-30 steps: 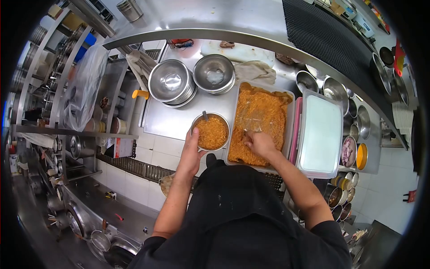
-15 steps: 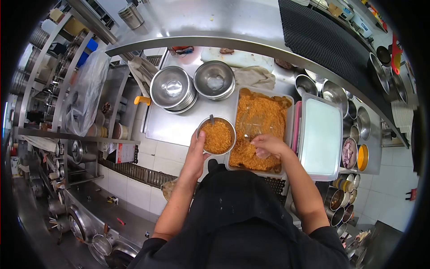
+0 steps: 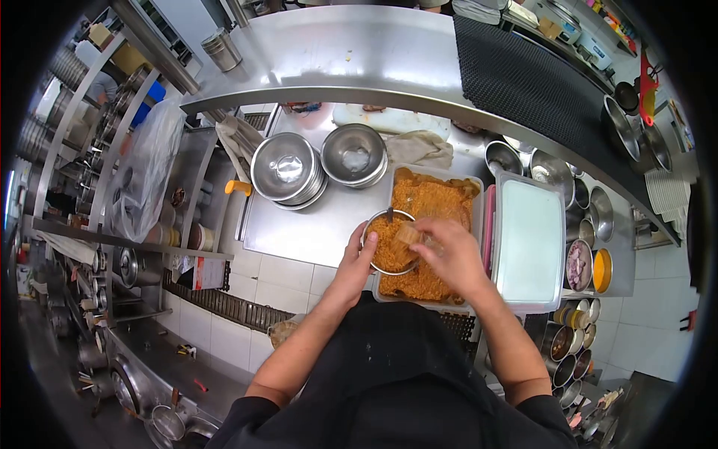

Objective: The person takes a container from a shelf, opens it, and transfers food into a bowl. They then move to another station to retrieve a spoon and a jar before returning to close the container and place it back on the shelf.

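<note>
My left hand (image 3: 353, 268) grips a small metal bowl (image 3: 372, 258) by its rim, thumb on the inside edge. Orange, rice-like grains (image 3: 385, 243) fill the bowl, and a dark handle (image 3: 390, 215) pokes up at its far rim. Above the bowl's right side, my right hand (image 3: 456, 258) pinches a small translucent plastic cup (image 3: 407, 236), which is tilted. What the cup contains is hard to make out. Under and beyond both hands lies a clear plastic tub (image 3: 479, 213) holding more of the orange grains (image 3: 437, 196); the bowl overlaps its left side.
Two stacks of metal bowls (image 3: 286, 166) stand on the steel counter (image 3: 280, 230). A lidded container (image 3: 529, 236) is right of the tub. A cloth (image 3: 420, 150) and a white board (image 3: 396, 120) lie behind, below a raised steel shelf (image 3: 336, 63).
My right hand has lifted the cup from the tub to the bowl. My left hand has brought the bowl to the right, partly over the tub. The head view has shifted slightly.
</note>
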A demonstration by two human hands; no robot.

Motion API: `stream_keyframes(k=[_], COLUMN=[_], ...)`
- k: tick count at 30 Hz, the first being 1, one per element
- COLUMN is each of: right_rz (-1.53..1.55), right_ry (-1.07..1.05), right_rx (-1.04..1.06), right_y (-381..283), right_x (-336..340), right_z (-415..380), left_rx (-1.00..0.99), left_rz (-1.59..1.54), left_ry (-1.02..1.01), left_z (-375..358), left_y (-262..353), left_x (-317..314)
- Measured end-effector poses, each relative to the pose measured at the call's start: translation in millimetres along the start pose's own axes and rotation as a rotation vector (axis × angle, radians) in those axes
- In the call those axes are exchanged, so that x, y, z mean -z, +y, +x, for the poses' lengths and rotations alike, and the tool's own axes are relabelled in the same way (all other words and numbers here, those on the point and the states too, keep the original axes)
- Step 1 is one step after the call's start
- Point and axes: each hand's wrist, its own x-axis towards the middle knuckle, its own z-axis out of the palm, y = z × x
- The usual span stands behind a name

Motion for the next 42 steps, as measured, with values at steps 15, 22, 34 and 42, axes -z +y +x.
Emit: stream_keyframes(k=[15, 22, 34, 42], right_rz=[-0.152, -0.145, 0.497, 1.048], right_ry=[-0.139, -0.465, -0.656, -0.261], right_rx=[-0.597, -0.396, -0.798, -1.099], right_y=[129.3, 83.8, 121.1, 118.3], right_x=[-107.5, -124.7, -126.2, -71.1], right_z=[-62.1, -62.1, -65.0, -56.2], left_rx=[-0.059, -0.073, -0.082, -0.051], left_rz=[-0.131, -0.114, -0.111, -0.077], left_ry=[0.120, 0.198, 0.173, 0.193], left_z=[-7.6, -9.5, -2.6, -10.5], left_y=[5.2, 9.2, 11.2, 29.2], left_x=[32.8, 41.1, 41.9, 32.4])
